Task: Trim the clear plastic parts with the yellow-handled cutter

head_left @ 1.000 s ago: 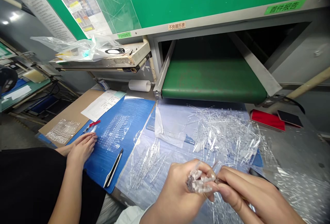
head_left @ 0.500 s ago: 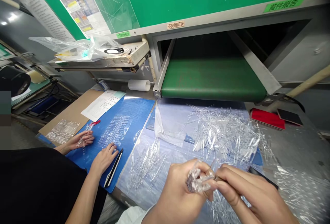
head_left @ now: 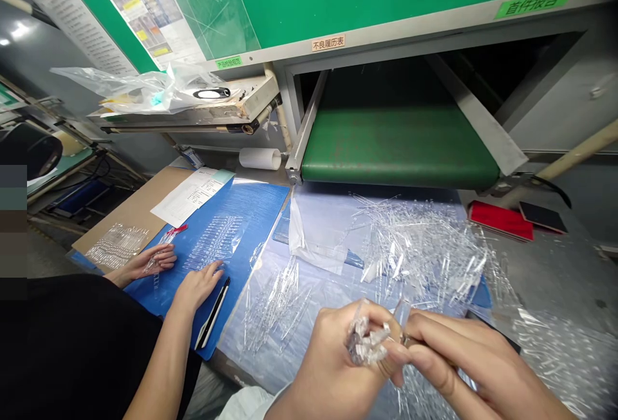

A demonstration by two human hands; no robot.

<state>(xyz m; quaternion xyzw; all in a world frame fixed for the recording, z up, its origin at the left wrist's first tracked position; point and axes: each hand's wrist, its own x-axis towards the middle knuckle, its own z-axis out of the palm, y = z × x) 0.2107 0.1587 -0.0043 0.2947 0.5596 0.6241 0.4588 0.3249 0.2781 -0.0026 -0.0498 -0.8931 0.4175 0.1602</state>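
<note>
I see left hand (head_left: 333,368) closed round clear bundle (head_left: 367,341), long axis tilted up-right; right hand (head_left: 463,368) pinching its end.

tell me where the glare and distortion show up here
Head view: light washes out the far edge of the blue mat and sparkles off the loose clear parts; the wide lens slants the grey rail; left hand, right hand and their clear bundle look slightly soft.

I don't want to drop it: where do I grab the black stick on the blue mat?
Probably pinch the black stick at its middle, from above, fingers across its narrow width. It lies flat on the blue mat, long and thin.
</note>
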